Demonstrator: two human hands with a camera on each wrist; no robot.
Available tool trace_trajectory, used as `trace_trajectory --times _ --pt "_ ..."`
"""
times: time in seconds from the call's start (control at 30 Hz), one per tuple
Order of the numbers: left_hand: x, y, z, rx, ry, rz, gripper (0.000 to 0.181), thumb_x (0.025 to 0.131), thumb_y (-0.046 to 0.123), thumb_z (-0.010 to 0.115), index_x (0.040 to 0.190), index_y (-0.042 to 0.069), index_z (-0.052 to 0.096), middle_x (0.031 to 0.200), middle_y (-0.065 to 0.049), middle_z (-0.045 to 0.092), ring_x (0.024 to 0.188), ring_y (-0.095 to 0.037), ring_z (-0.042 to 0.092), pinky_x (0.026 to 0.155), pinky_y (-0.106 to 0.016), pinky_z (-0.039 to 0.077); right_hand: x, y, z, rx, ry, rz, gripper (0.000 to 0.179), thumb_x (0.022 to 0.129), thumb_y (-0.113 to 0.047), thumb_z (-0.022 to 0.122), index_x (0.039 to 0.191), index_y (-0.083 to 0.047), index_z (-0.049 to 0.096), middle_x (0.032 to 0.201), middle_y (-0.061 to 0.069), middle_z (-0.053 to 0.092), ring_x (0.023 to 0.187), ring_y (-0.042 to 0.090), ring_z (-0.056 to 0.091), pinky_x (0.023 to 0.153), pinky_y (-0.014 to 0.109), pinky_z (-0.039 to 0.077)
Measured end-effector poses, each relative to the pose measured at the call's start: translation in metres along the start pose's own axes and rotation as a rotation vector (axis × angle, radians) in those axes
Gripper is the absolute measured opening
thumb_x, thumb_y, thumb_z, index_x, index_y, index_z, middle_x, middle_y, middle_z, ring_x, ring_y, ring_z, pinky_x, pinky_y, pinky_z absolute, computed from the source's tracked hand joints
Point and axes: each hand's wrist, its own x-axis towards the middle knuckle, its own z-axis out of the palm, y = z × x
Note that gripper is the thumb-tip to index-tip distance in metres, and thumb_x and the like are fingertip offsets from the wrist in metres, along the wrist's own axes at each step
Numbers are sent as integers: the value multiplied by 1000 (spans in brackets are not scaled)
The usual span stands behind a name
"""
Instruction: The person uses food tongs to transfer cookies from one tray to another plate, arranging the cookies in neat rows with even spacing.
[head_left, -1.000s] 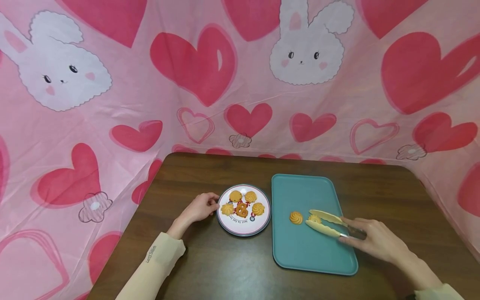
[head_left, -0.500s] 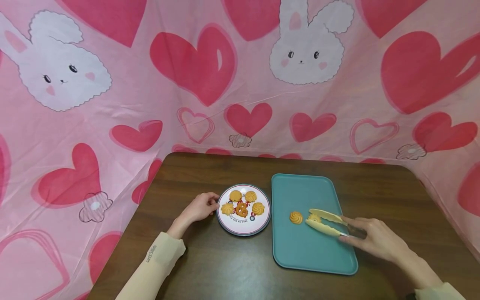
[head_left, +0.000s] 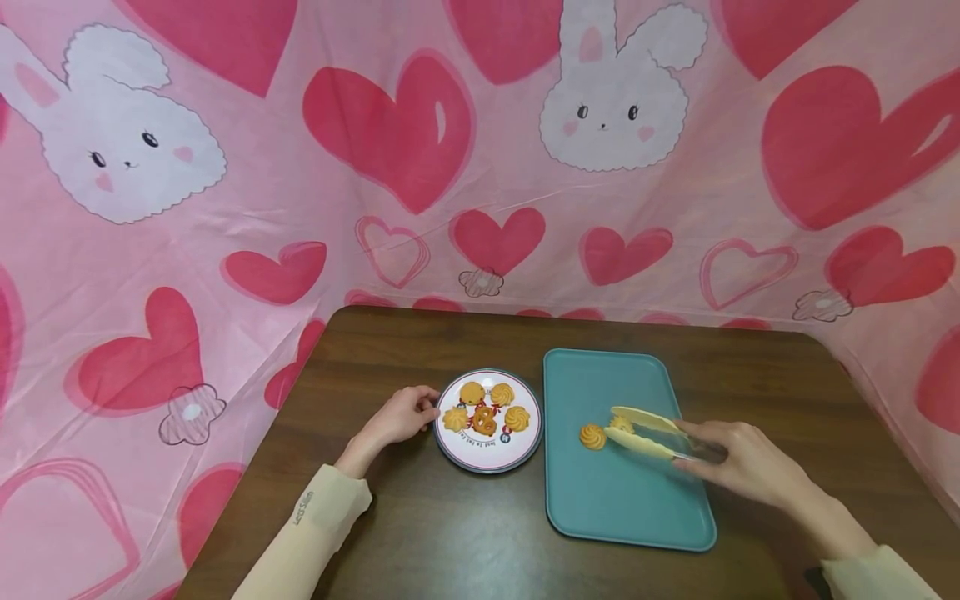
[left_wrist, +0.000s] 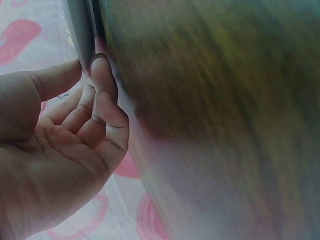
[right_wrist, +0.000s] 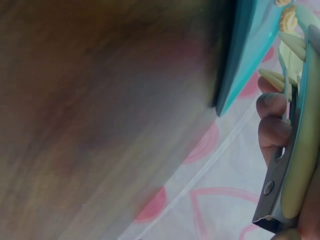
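Note:
My left hand (head_left: 397, 412) pinches the left rim of a white round plate (head_left: 487, 463). In the left wrist view the thumb lies on one side of the plate's edge (left_wrist: 80, 27) and the fingertips on the other. Several cookies (head_left: 517, 418) and a small pretzel (head_left: 484, 422) lie on the plate. Tongs with pale yellow tips (head_left: 643, 443) are held in my right hand (head_left: 753, 462), over a teal tray (head_left: 607, 504). Between the tong tips is a pale cookie (head_left: 622, 425). Just left of it, a swirled cookie (head_left: 592, 437) lies on the tray.
The plate and tray stand side by side on a dark wooden table (head_left: 420, 533), a narrow gap between them. Behind and to the left hangs a pink cloth (head_left: 510, 183) printed with hearts and rabbits.
The right hand has shifted the tongs slightly left and away from me, and the pale cookie between the tips has moved with them. My left hand has stayed at the plate.

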Motion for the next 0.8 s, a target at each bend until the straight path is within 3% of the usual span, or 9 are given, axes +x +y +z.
trace_trajectory --times 0.2,0.47,0.8 --pt "1 1 1 6 3 -3 32 94 9 68 125 0 64 78 -3 59 64 -16 56 58 -30 46 8 -3 -4 18 -26 -2 54 76 -39 87 118 -8 74 101 1 74 88 10 69 68 31 55" --pt "1 2 -1 17 8 -8 32 95 9 68 125 0 64 79 -3 59 65 -16 56 59 -30 45 29 -11 -8 53 -64 -4 57 79 -42 84 123 -8 71 96 -2 73 68 4 53 58 24 44" --pt "-1 1 0 1 1 -10 31 95 9 67 125 0 64 79 -3 59 65 -16 56 58 -30 45 60 -30 2 109 -171 3 60 81 -44 82 128 -10 69 105 4 74 65 5 51 52 21 41"
